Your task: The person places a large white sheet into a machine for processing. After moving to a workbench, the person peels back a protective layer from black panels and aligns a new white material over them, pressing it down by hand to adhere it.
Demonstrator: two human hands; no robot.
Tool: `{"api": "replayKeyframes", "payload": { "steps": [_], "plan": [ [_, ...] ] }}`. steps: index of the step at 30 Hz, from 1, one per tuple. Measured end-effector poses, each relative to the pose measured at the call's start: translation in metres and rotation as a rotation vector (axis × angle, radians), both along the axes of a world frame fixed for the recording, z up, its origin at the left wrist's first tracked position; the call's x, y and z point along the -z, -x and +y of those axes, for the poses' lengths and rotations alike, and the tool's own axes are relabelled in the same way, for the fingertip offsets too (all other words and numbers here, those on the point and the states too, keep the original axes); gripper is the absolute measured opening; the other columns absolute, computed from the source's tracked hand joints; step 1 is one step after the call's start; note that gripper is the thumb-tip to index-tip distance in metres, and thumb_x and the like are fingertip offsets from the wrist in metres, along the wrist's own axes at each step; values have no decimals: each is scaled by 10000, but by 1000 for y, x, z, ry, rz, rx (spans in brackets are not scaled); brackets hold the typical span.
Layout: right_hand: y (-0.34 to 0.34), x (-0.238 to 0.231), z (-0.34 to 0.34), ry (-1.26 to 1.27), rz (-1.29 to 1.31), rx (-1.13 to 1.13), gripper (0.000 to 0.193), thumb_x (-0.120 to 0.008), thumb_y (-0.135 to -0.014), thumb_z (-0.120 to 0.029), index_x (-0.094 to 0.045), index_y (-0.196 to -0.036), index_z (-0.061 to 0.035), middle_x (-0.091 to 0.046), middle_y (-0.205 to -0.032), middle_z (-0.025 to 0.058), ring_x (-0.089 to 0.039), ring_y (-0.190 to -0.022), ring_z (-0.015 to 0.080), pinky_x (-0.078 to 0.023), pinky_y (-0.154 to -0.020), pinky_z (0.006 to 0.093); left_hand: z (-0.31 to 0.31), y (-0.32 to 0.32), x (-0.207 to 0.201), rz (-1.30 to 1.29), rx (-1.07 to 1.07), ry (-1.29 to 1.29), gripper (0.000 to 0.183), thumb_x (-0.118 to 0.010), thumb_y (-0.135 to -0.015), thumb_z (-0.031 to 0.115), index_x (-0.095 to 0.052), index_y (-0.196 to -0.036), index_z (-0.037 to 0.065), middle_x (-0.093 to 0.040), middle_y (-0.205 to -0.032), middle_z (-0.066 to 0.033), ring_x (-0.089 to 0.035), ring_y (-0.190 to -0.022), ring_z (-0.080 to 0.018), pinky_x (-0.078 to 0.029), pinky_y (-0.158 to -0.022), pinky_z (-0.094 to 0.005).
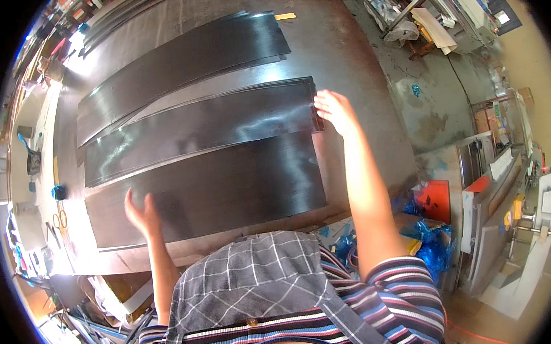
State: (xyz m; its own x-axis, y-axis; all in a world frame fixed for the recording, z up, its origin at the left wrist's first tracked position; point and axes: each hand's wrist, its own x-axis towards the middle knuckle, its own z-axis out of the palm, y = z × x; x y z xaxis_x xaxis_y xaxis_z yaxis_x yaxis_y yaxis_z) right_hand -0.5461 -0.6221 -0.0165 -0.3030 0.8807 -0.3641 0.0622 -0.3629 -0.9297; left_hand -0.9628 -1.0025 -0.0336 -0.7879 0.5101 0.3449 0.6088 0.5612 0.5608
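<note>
Long, glossy black sheets lie in three rows across a large work table. My right hand (333, 109) is at the right end of the middle stack of sheets (209, 131), its fingers stretched out against the short edge. Several edges there sit slightly out of line. Over the left part of the nearest black sheet (243, 186), my left hand (142, 213) is held with thumb and fingers apart, gripping nothing. Whether it touches the surface I cannot tell. The far stack of sheets (187, 68) lies at a slant, partly overlapping the middle one at the left.
The metal-topped table (338, 44) carries more long dark strips (141, 9) at its far edge. A yellow piece (285, 16) lies beyond the far stack. Scissors (60, 218) are at the left. Blue plastic wrap (430, 245) and a red-orange panel (433, 201) stand by my right arm.
</note>
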Motion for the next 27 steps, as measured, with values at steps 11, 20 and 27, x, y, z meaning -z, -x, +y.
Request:
{"api": "replayKeyframes", "payload": {
  "steps": [11, 20, 27],
  "plan": [
    [83, 2, 71, 144, -226, 210, 453, -523, -931, -378, -535, -1163, 10, -617, -1035, 151, -584, -947, 223, -504, -804, 376, 151, -48, 0, 37, 540, 461, 609, -642, -830, 318, -431, -1363, 113, -335, -1476, -119, -264, -1390, -286, -202, -1132, -471],
    [89, 12, 103, -64, -390, -5, 278, -619, -865, -309, -630, -920, -37, -641, -766, 59, -603, -678, 142, -506, -660, 338, 162, -44, -8, 39, 479, 456, 616, -644, -825, 341, -432, -1361, 125, -323, -1482, -106, -255, -1394, -285, -191, -1134, -483],
    [121, -25, 48, -858, -706, -248, 244, -686, -789, -183, -612, -909, 15, -612, -704, 165, -615, -654, 311, -481, -616, 363, 151, -35, -14, 39, 451, 396, 622, -659, -803, 359, -454, -1342, 124, -338, -1472, -113, -264, -1385, -300, -204, -1125, -484]
  ]
}}
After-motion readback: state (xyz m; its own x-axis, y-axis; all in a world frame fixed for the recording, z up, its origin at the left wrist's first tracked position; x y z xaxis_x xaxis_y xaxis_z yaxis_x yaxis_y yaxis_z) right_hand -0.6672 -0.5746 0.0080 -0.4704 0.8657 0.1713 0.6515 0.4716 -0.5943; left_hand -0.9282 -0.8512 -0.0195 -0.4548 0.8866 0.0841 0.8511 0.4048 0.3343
